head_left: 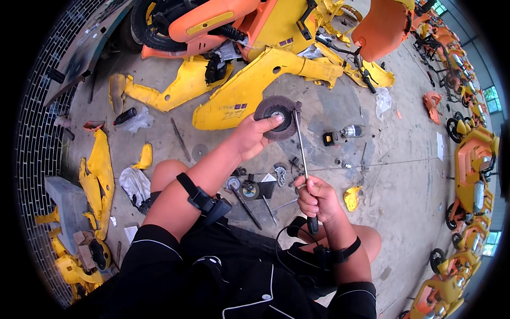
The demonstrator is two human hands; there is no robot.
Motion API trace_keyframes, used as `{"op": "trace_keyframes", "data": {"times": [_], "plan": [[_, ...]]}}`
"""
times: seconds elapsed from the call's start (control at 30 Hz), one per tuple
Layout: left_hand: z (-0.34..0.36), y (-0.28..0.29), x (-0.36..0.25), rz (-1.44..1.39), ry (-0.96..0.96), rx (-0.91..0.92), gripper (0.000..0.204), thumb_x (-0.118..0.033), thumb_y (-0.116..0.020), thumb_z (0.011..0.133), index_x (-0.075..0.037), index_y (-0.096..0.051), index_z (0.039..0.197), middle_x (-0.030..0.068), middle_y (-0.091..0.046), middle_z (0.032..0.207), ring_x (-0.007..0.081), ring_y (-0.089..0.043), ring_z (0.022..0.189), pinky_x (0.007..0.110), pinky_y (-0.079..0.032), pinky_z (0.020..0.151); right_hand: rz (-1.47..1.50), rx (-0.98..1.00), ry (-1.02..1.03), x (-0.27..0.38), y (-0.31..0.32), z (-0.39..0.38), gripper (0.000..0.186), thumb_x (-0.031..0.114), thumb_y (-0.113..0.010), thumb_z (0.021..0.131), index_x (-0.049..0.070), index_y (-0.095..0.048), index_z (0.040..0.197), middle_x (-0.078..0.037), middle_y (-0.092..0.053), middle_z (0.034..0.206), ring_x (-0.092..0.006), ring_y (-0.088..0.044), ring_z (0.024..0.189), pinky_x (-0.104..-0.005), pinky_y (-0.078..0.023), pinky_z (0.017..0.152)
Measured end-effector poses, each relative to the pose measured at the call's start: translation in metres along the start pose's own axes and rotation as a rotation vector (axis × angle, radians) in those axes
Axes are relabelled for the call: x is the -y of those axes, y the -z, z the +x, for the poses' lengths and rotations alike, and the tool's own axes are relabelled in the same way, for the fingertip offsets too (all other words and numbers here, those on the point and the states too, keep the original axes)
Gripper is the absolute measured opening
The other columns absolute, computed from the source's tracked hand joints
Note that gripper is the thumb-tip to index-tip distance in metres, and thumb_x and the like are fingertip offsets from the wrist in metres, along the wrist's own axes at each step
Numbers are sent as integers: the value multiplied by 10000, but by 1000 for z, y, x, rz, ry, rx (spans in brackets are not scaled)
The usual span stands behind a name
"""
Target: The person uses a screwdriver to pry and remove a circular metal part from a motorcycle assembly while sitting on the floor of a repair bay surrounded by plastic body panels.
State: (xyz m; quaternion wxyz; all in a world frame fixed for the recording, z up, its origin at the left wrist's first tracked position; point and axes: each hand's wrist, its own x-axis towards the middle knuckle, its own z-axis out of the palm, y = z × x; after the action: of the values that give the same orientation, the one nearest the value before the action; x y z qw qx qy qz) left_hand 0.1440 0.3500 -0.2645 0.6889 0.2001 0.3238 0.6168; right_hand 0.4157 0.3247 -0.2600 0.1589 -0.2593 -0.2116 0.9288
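Observation:
My left hand (251, 137) grips a dark flap disc (281, 129) by its hub and edge, the thumb pressed on its face. My right hand (317, 199) is closed round the black handle of a long screwdriver (301, 149), whose shaft runs up along the disc's right edge to its rim. Beneath my hands on the floor lie small metal tools and parts (249, 210). A cordless power tool (345, 133) lies to the right of the disc.
Large yellow body panels (223, 106) lie ahead of me, in front of an orange and yellow scooter (207, 21). More broken yellow panels (101, 175) and a white bag (133, 183) are at left. A row of scooters (467, 175) lines the right side.

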Motion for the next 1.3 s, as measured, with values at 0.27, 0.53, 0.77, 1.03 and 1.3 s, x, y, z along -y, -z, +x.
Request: {"op": "trace_keyframes", "data": {"times": [0.27, 0.53, 0.77, 1.03, 1.3], "plan": [[4, 1, 8, -4, -21, -185, 319, -49, -617, 956, -37, -589, 1273, 82, -688, 1198, 200, -690, 1069, 402, -574, 954, 86, -369, 267, 5, -4, 7, 293, 264, -481, 1070, 6, -553, 1188, 12, -402, 636, -103, -376, 485, -271, -321, 419], [5, 1, -9, -157, 171, -188, 348, -44, -601, 935, -13, -583, 1281, 121, -695, 1184, 212, -712, 1036, 347, -622, 862, -226, -637, 215, 39, 1, -2, 374, 69, -488, 1003, -4, -477, 1370, -65, -593, 840, -149, -537, 650, -299, -455, 555], [5, 3, -9, -224, 176, -95, 371, -48, -602, 927, 12, -574, 1292, 135, -694, 1170, 208, -720, 997, 254, -651, 729, -388, -355, 94, 39, -24, -21, 420, 143, -494, 1065, 81, -461, 1479, -72, -638, 882, -122, -586, 594, -252, -463, 526], [6, 5, -11, -199, 172, -76, 334, -53, -609, 915, 1, -600, 1245, 119, -704, 1150, 212, -718, 985, 329, -626, 793, -1136, -539, 403, 34, -19, -32, 328, 217, -525, 1077, 94, -579, 1376, 11, -549, 739, -79, -493, 590, -238, -403, 556], [10, -3, 1, 145, -54, -343, 298, -26, -630, 912, 3, -614, 1208, 89, -700, 1139, 199, -697, 1028, 364, -574, 891, -1602, -655, 386, 46, -8, -37, 283, 170, -612, 999, 113, -648, 1273, -197, -682, 820, -410, -672, 773, -426, -523, 668]]}}
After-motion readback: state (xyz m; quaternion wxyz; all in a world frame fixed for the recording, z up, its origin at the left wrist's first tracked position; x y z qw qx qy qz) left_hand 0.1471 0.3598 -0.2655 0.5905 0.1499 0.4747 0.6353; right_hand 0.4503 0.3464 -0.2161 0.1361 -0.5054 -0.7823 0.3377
